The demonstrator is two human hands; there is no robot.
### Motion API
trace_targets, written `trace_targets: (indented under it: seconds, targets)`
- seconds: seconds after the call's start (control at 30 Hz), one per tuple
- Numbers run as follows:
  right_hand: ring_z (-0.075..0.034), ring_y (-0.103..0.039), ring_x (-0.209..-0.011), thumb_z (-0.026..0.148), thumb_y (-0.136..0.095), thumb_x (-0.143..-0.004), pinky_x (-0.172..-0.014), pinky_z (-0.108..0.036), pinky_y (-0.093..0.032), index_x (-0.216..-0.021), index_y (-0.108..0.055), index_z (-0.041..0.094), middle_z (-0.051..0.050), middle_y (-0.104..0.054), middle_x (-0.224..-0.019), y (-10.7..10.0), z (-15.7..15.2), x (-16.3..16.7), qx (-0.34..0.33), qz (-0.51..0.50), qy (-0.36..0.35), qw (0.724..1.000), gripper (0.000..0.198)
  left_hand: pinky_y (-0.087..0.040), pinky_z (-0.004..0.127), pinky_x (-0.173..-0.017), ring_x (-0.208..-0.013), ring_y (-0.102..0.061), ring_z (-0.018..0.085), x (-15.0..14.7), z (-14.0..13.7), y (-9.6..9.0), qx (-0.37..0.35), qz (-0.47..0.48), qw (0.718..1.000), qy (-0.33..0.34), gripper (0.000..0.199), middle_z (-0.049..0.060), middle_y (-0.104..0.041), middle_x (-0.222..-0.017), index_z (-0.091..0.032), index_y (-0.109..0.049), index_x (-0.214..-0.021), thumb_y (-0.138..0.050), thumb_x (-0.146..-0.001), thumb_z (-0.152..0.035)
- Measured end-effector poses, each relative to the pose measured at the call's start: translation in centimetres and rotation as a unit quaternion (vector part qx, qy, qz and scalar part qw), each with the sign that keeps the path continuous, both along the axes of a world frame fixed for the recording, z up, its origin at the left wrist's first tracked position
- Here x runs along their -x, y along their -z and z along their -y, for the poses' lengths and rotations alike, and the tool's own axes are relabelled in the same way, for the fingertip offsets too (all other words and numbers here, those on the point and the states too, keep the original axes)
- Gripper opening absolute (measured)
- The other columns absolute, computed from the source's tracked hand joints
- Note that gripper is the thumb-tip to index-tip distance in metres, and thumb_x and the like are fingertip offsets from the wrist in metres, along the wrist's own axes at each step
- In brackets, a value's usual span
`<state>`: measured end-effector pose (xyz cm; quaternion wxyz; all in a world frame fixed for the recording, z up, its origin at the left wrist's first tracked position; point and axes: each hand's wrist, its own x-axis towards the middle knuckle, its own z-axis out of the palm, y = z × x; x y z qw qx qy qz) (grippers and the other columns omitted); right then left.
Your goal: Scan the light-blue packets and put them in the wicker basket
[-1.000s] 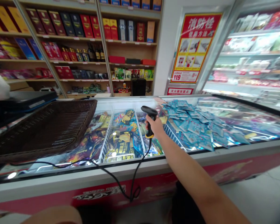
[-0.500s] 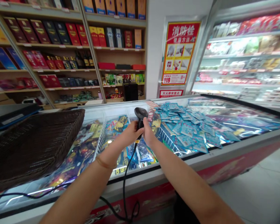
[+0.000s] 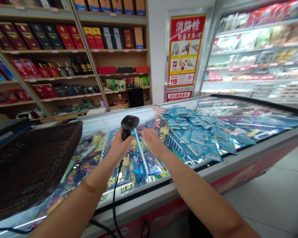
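Near the centre of the frame, the left hand (image 3: 120, 143) is gripping the handle of a black, hard-plastic barcode scanner (image 3: 129, 122), its fingers wrapping the narrow grip while the rounded, smooth head is tilting up above them. Just to the right, the right hand (image 3: 152, 140) is hovering with nothing in its grasp, its fingers stretching forward close together, apart from the scanner. A thin band (image 3: 88, 187) is circling the left wrist, and a rubbery black cable (image 3: 114, 198) is hanging from the scanner toward the bottom edge. Beneath both hands, a long white-rimmed freezer chest (image 3: 258, 154) is showing glossy, crinkled packages (image 3: 124, 173) between white wire dividers (image 3: 141, 153). Right of centre, flat, light-blue foil sachets (image 3: 198, 137) are lying in a loose, overlapping heap. At the left edge, a dark-brown, coarsely woven basket (image 3: 27, 172) is resting over the chest, its wall flaring outward. Across the upper left, pale wooden shelves (image 3: 119, 59) are holding upright, sharp-cornered boxes.
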<state>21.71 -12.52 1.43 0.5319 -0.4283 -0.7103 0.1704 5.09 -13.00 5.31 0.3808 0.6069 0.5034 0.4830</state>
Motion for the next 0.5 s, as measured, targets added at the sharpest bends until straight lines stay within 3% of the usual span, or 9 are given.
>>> trace_targets:
  seconds: [0.13, 0.2, 0.27, 0.33, 0.4, 0.43, 0.5]
  targets:
    - [-0.026, -0.066, -0.096, 0.058, -0.063, -0.085, -0.096, -0.046, -0.049, -0.114, -0.071, 0.019, -0.015, -0.064, -0.121, -0.3, -0.2, -9.1, 0.058, 0.009, 0.144, 0.988, 0.05, -0.033, 0.023, -0.04, -0.04, -0.045, 0.01, 3.7, 0.9, -3.1, 0.031, 0.056, 0.998, -0.006, 0.039, -0.004, -0.061, -0.066, -0.021, -0.054, -0.098, -0.072, -0.067, -0.037]
    - [-0.029, -0.066, -0.097, 0.055, -0.066, -0.083, -0.098, -0.051, -0.048, -0.102, -0.072, 0.017, -0.016, -0.067, -0.113, -0.1, 0.3, -15.1, 0.098, 0.045, 0.268, 0.957, 0.043, -0.033, 0.022, -0.039, -0.04, -0.045, 0.009, 4.9, 1.3, -4.4, 0.06, 0.097, 0.994, 0.005, 0.038, -0.004, -0.058, -0.063, -0.02, -0.055, -0.094, -0.073, -0.064, -0.035]
    - [-0.037, -0.063, -0.108, 0.059, -0.073, -0.076, -0.103, -0.059, -0.043, -0.078, -0.069, 0.021, -0.014, -0.067, -0.097, 0.5, 0.9, -20.3, 0.137, 0.099, 0.38, 0.909, 0.038, -0.033, 0.021, -0.039, -0.04, -0.044, 0.009, 5.1, 1.5, -4.8, 0.077, 0.133, 0.988, 0.031, 0.038, -0.006, -0.054, -0.059, -0.02, -0.055, -0.093, -0.074, -0.064, -0.034]
    - [-0.044, -0.06, -0.113, 0.064, -0.08, -0.066, -0.103, -0.064, -0.04, -0.06, -0.059, 0.021, -0.016, -0.065, -0.089, 1.2, 1.5, -23.8, 0.204, 0.14, 0.439, 0.864, 0.048, -0.034, 0.021, -0.039, -0.041, -0.044, 0.008, 4.4, 1.4, -4.1, 0.07, 0.163, 0.982, 0.06, 0.04, -0.006, -0.053, -0.059, -0.02, -0.055, -0.096, -0.076, -0.065, -0.035]
    - [-0.048, -0.058, -0.116, 0.065, -0.083, -0.06, -0.103, -0.066, -0.039, -0.055, -0.053, 0.022, -0.017, -0.065, -0.086, 1.9, 1.6, -25.5, 0.27, 0.174, 0.435, 0.841, 0.053, -0.034, 0.021, -0.039, -0.041, -0.044, 0.008, 3.3, 1.1, -2.5, 0.052, 0.172, 0.981, 0.078, 0.042, -0.007, -0.054, -0.059, -0.02, -0.054, -0.095, -0.076, -0.065, -0.037]
    - [-0.048, -0.058, -0.117, 0.064, -0.085, -0.057, -0.103, -0.066, -0.039, -0.054, -0.051, 0.022, -0.017, -0.065, -0.084, 2.3, 1.4, -25.8, 0.291, 0.179, 0.424, 0.839, 0.054, -0.035, 0.021, -0.039, -0.041, -0.044, 0.009, 2.9, 0.9, -1.5, 0.05, 0.162, 0.982, 0.085, 0.041, -0.007, -0.053, -0.058, -0.02, -0.052, -0.093, -0.077, -0.065, -0.039]
    - [-0.048, -0.061, -0.113, 0.058, -0.089, -0.052, -0.1, -0.069, -0.04, -0.053, -0.049, 0.024, -0.016, -0.065, -0.08, 2.7, 0.9, -25.9, 0.279, 0.134, 0.382, 0.871, 0.053, -0.035, 0.021, -0.039, -0.04, -0.044, 0.009, 2.4, 0.8, 0.4, 0.05, 0.123, 0.986, 0.099, 0.04, -0.007, -0.052, -0.055, -0.021, -0.051, -0.089, -0.077, -0.066, -0.041]
